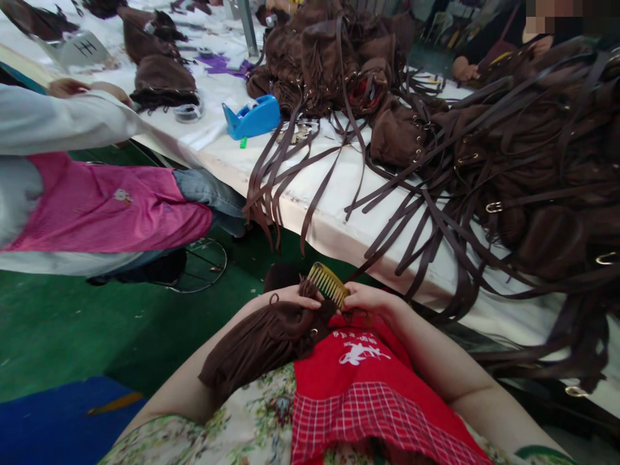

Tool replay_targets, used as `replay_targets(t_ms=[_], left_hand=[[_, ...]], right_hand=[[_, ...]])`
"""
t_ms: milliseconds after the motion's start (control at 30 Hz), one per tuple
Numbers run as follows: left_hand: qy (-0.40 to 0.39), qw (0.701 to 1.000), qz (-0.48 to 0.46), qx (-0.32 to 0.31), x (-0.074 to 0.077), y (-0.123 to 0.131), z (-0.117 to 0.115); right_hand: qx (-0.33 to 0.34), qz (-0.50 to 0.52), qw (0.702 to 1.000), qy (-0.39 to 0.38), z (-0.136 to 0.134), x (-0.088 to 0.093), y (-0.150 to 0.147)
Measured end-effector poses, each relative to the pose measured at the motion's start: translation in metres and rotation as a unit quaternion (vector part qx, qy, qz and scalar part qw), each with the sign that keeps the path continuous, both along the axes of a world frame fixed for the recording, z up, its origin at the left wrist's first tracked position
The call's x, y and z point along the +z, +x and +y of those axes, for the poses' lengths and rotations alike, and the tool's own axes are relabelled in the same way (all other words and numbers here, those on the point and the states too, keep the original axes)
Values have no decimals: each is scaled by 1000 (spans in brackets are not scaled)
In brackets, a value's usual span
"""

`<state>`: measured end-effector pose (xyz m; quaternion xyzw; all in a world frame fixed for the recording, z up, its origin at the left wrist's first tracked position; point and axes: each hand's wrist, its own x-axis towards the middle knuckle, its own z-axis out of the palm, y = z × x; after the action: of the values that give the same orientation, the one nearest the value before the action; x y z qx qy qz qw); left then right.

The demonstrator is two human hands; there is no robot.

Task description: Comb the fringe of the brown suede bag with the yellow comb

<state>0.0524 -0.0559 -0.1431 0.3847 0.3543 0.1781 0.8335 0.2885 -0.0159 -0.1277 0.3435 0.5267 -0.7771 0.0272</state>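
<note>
A brown fringed bag (264, 339) lies across my lap on a red apron (361, 381). My left hand (290, 298) is closed over the bag's top end, fingers wrapped round it. My right hand (371, 299) grips a yellow-green comb (328, 283) by its lower end, its teeth pointing up between my two hands, just above the bag's fringe.
A white-covered table (334, 194) runs from upper left to right, piled with brown fringed bags (329, 64) and long brown straps (508, 168) hanging over its edge. A blue tape dispenser (252, 117) sits on it. A person in a pink apron (101, 206) sits at left. Green floor below.
</note>
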Motion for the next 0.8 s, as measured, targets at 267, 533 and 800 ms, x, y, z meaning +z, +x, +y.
replay_targets(t_ms=[267,533,800], left_hand=[[36,972,-31,-230,-3,26,8],[-34,994,-97,21,-37,-12,-11],[-63,988,-135,42,-38,-7,-27]], right_hand=[[52,-113,963,241,28,17,-31],[-110,-131,892,419,3,14,-19],[142,-234,797,538,-40,-10,-54]])
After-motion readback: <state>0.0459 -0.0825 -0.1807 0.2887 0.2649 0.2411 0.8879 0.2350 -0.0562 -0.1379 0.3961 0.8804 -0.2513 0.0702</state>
